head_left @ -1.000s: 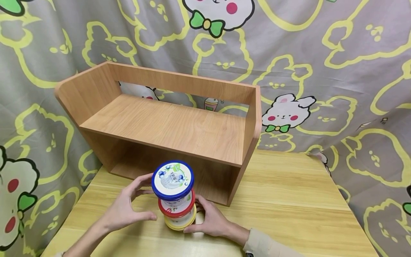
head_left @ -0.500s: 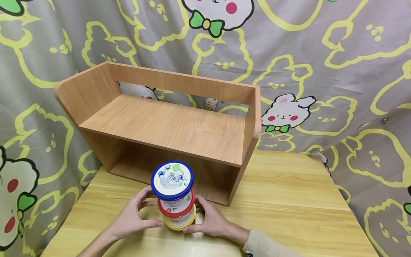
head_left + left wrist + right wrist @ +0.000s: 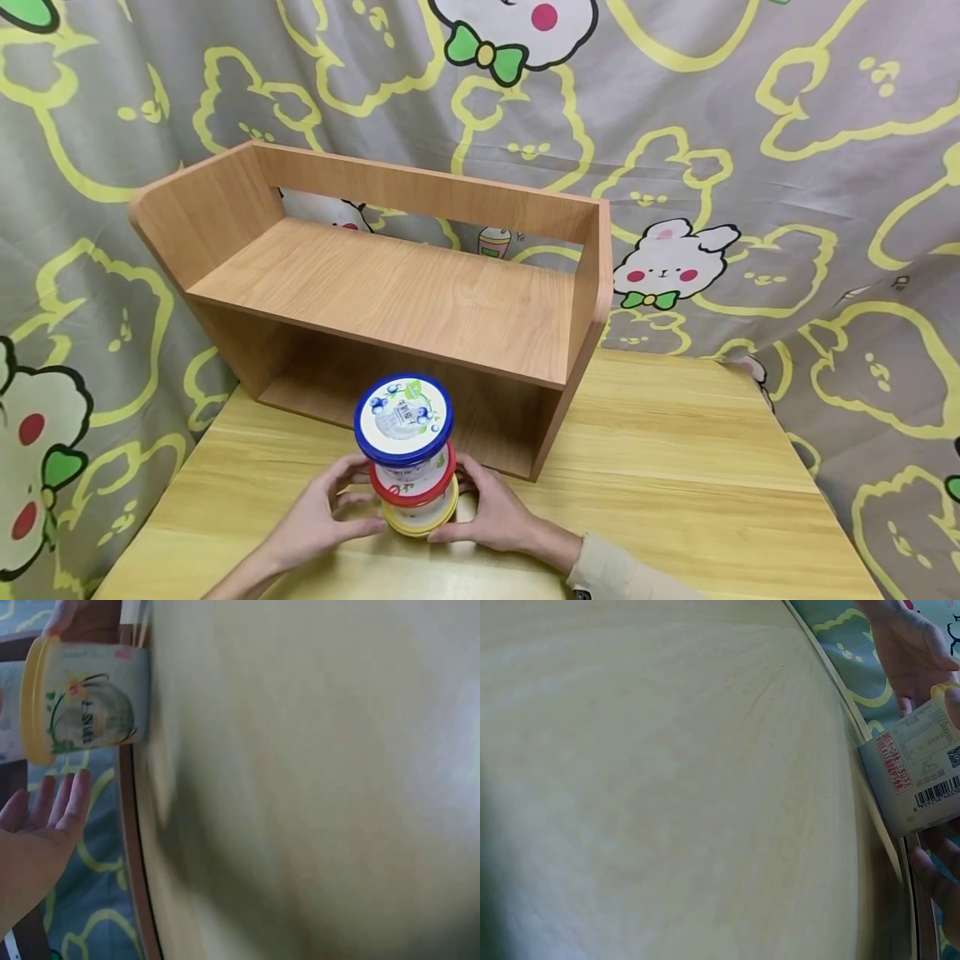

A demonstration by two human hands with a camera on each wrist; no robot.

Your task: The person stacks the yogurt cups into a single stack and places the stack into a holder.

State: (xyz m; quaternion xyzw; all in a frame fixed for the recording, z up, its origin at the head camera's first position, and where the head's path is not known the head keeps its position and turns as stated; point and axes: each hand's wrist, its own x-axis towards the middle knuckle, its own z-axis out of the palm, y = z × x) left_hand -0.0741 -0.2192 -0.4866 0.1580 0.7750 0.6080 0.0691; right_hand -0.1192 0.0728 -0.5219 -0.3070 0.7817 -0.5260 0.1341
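Observation:
Three round tubs stand stacked on the table: a blue-lidded tub (image 3: 403, 419) with blueberries pictured on top, a red-lidded tub (image 3: 414, 479) in the middle, and a yellow-lidded tub (image 3: 420, 512) at the bottom. My right hand (image 3: 498, 512) grips the bottom tub from the right, thumb in front and fingers round behind. To the left of the stack is my left hand (image 3: 318, 512), its fingers relaxed and spread beside the lower tubs. The left wrist view has a gap between those fingertips (image 3: 79, 784) and the yellow-lidded tub (image 3: 97, 701).
A two-tier wooden shelf (image 3: 390, 292) stands right behind the tubs, its lower compartment facing them. Wooden tabletop (image 3: 675, 467) extends to the right. A grey patterned curtain (image 3: 675, 108) hangs round the back and sides.
My left hand has come right and slightly down, closer to the lower tubs. The right hand and the stack stay in place.

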